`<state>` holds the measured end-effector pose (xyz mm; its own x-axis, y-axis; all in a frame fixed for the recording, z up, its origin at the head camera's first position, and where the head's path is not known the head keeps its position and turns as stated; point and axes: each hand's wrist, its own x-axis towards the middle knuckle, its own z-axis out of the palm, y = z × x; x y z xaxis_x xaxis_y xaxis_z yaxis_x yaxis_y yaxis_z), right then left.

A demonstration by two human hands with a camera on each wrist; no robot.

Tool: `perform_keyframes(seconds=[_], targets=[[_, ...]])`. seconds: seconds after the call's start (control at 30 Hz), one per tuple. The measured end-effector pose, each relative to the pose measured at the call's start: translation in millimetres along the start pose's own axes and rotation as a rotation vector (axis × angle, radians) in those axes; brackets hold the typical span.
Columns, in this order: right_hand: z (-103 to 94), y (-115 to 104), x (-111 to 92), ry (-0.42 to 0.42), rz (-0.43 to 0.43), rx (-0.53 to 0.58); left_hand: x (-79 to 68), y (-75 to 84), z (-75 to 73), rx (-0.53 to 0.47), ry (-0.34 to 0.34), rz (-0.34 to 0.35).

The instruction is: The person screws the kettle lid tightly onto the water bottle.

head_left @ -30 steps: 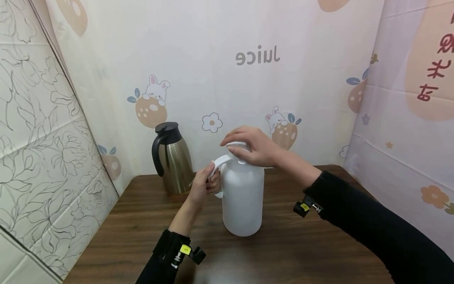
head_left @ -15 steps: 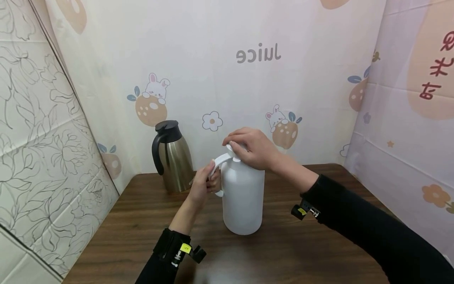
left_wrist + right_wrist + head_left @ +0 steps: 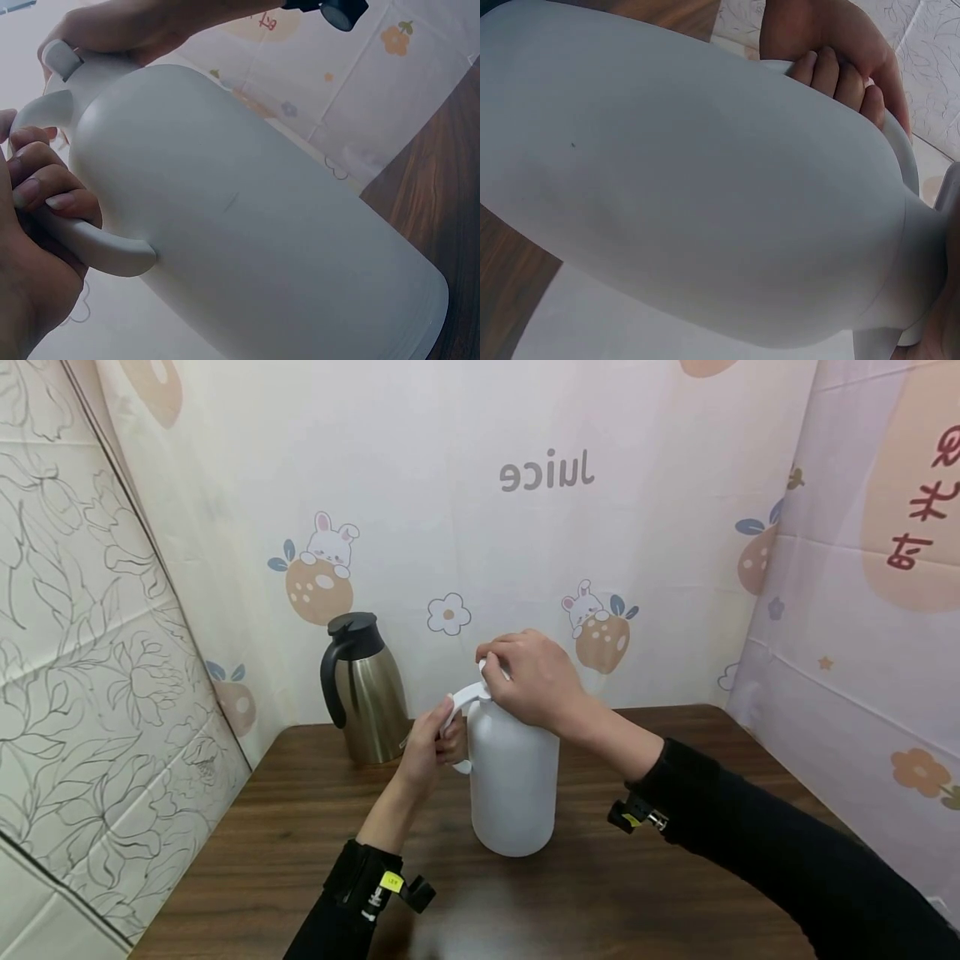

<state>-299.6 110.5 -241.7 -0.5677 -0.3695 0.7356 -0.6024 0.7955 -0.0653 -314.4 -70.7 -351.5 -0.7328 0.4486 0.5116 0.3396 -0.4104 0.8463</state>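
Note:
A white thermos jug (image 3: 513,785) stands upright on the wooden table, its handle (image 3: 471,694) toward the left. My left hand (image 3: 429,752) grips that handle, fingers wrapped round it and thumb along its upper part, as the left wrist view (image 3: 37,225) also makes plain. Over the top, my right hand (image 3: 534,681) holds the jug's white lid (image 3: 483,667) with fingers and thumb bent round it. Most of the lid is hidden under this hand; a raised tab (image 3: 60,60) shows beside it in the left wrist view.
A brass-coloured thermos jug (image 3: 375,710) with a black top and handle stands at the back left of the brown table (image 3: 300,843). Printed cloth (image 3: 420,527) hangs close behind the table and along both sides.
My right hand has turned on top of the jug, its fingers going from flatter over the lid to bent round it, and the lid's tab has turned. My left hand keeps its grip.

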Motion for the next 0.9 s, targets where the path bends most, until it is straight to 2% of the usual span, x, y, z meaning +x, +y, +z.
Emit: perform_keyframes(seconds=[0.17,0.3,0.43,0.67,0.77,0.9], targets=[[0.0,-2,0,-0.014,0.016,-0.025,0.1,0.4,0.6,-0.001,0.000,0.002],[-5.7,1,0,-0.082,-0.023,-0.002,0.3,0.7,0.7,-0.001,-0.004,0.005],[-11.7,9,0,-0.183,-0.121,0.033,0.4,0.2,-0.6,0.009,-0.012,0.004],[-15.4,29,4,-0.314,-0.388,0.112,0.8,-0.7,-1.8,-0.018,-0.026,0.014],[-16.4,37,5,-0.349,-0.448,0.155,0.6,-1.4,-1.9,-0.025,-0.032,0.018],[-15.8,42,5,-0.344,-0.479,0.181,0.7,-1.0,-2.0,-0.021,-0.030,0.018]])
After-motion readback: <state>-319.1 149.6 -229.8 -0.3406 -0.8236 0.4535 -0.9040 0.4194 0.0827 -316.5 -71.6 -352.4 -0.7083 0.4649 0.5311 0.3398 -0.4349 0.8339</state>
